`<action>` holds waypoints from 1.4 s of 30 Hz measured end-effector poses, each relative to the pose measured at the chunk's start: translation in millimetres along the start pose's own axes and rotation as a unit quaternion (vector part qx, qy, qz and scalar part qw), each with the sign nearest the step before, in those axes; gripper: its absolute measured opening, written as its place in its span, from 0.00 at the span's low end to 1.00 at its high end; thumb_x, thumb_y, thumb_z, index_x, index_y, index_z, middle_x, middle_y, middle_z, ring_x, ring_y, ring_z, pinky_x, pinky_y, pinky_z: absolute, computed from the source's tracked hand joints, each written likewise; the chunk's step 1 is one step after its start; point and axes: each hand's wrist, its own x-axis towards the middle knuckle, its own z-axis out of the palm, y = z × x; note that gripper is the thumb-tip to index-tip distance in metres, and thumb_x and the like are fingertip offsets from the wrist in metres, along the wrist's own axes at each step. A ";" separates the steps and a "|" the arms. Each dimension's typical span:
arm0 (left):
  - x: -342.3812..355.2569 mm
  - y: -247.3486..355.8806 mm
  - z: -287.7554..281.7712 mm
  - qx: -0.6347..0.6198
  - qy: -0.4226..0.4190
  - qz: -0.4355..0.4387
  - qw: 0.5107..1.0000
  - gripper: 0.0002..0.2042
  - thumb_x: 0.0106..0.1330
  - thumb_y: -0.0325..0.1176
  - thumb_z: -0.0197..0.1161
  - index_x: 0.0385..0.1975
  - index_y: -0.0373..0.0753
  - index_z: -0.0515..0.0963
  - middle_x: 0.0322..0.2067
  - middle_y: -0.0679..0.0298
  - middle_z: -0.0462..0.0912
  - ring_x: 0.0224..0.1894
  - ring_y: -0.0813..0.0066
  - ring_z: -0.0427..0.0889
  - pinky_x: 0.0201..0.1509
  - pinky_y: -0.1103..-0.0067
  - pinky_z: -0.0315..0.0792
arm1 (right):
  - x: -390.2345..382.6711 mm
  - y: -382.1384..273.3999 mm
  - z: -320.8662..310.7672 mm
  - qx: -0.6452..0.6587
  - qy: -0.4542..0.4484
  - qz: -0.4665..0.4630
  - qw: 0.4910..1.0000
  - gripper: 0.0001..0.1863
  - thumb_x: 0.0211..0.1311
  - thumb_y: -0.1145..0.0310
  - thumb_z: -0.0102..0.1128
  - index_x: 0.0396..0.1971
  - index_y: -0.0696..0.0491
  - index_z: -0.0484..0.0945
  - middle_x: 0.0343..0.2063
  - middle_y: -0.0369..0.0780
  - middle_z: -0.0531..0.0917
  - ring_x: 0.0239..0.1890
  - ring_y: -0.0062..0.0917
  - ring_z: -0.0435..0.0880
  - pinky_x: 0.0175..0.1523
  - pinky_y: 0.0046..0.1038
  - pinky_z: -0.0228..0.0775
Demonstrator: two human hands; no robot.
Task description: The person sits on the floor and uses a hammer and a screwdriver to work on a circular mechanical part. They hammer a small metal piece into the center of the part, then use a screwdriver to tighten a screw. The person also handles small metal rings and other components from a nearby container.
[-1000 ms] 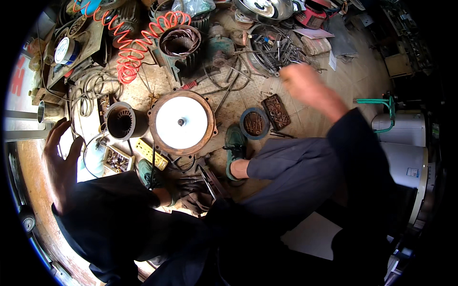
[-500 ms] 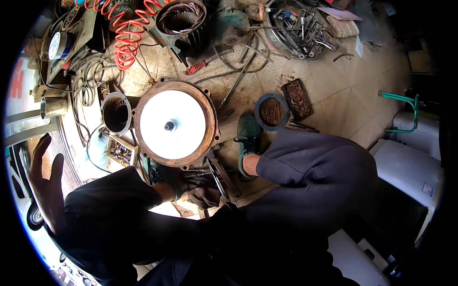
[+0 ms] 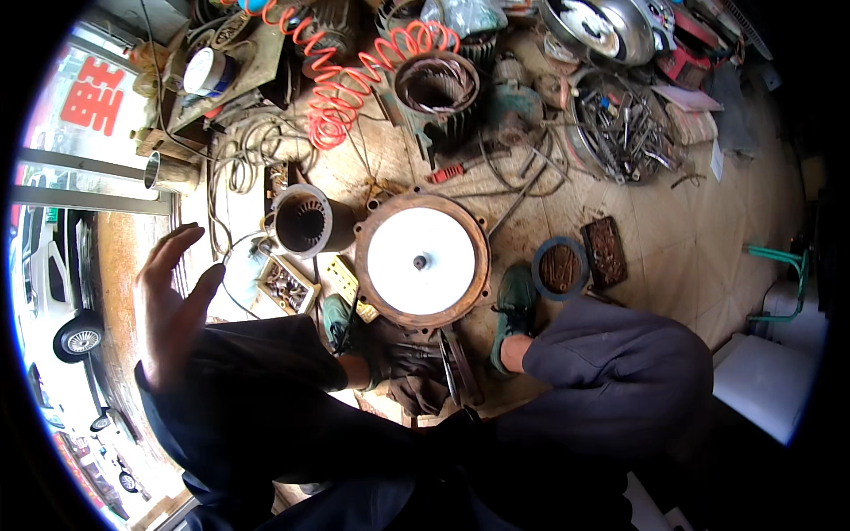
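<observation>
My left hand [image 3: 173, 301] is raised above my left knee with thumb and fingers spread, and nothing is in it. My right hand does not show. Between my feet lies a rusty round flange [image 3: 482, 283] with lugs around its rim. A brightly lit white disc [image 3: 390, 257] covers its middle, and a short dark shaft end [image 3: 420, 262] stands at the centre. Left of it is an upright grey motor housing [image 3: 329, 215] with slots inside. A wooden box of small metal parts [image 3: 292, 288] is the nearest of these to my left hand.
By my right shoe sit a blue ring-shaped dish of bolts [image 3: 538, 265] and a rusty tray [image 3: 605, 252]. Pliers-like tools and a dark rag [image 3: 421, 394] lie between my feet. Farther off are a wound stator [image 3: 436, 88], a red coiled hose [image 3: 329, 124] and a tool basin [image 3: 624, 133].
The view has swung left and up, so the floor objects appear farther right and lower. My left hand stays raised and spread. A yellow case beside the flange now shows.
</observation>
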 end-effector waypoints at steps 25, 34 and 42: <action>-14.0 -29.4 -1.4 0.058 -0.076 -0.034 0.995 0.26 0.64 0.23 0.69 0.63 0.31 0.75 0.60 0.51 0.81 0.65 0.57 0.77 0.73 0.64 0.67 | 24.7 -31.7 28.3 0.016 -0.015 -0.129 0.991 0.22 0.70 0.54 0.61 0.53 0.56 0.83 0.47 0.42 0.87 0.48 0.34 0.85 0.57 0.38 0.76; -5.2 -118.7 -9.2 0.093 -0.149 0.156 0.972 0.25 0.77 0.33 0.60 0.70 0.34 0.64 0.68 0.48 0.72 0.70 0.50 0.71 0.74 0.56 0.65 | -32.4 23.7 13.9 0.233 0.153 0.183 0.943 0.23 0.69 0.52 0.64 0.50 0.58 0.84 0.42 0.41 0.87 0.45 0.34 0.85 0.54 0.39 0.76; 19.7 -103.3 -9.0 0.130 -0.208 0.095 0.965 0.25 0.74 0.28 0.58 0.71 0.34 0.64 0.69 0.49 0.71 0.70 0.51 0.70 0.73 0.56 0.66 | -74.5 112.2 28.4 0.438 0.356 0.498 0.658 0.24 0.67 0.50 0.70 0.44 0.59 0.86 0.35 0.40 0.88 0.40 0.33 0.86 0.49 0.40 0.77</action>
